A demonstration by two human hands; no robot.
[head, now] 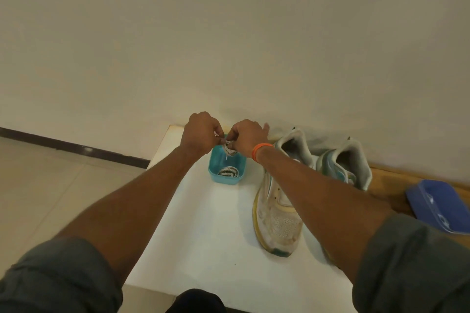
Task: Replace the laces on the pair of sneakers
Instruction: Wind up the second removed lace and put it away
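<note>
Left hand: your left hand [199, 132] is up over the far edge of the teal tub [227, 170], fingers curled in tight, pinching one end of a white lace [228, 148].
Right hand: and your right hand [248, 138] is right beside it, just over the tub's far rim, fingers curled on that same lace, knuckles nearly touching the left.
Lace in hand: it's bunched between your two hands, a short loop dangling down into the tub's far end.
Coiled lace: a second white lace with dark flecks [229, 172] sits coiled on the tub's floor, at the end nearer you.
Teal tub: small, open-topped, resting on the white table [203, 236], at its far side, below your hands.
Near sneaker: the white mesh sneaker [278, 221] stands just right of the tub, toe pointing at you, yellowed sole, teal patch at the toe; your right forearm crosses over its middle, so you can't tell how its eyelets look.
Far sneaker: the second sneaker [348, 168] sits further right of the tub, beside the first, teal streaks along its side, collar gaping open toward the wall.
Wristband: an orange band [262, 150] hugs your right wrist, just right of the tub.
Blue tray: a blue tray [437, 206] lies well to the right of the tub, past both shoes, on a wooden surface.
Sleeves: your grey sleeves are rolled to the elbows, well on the near side of the tub.
</note>
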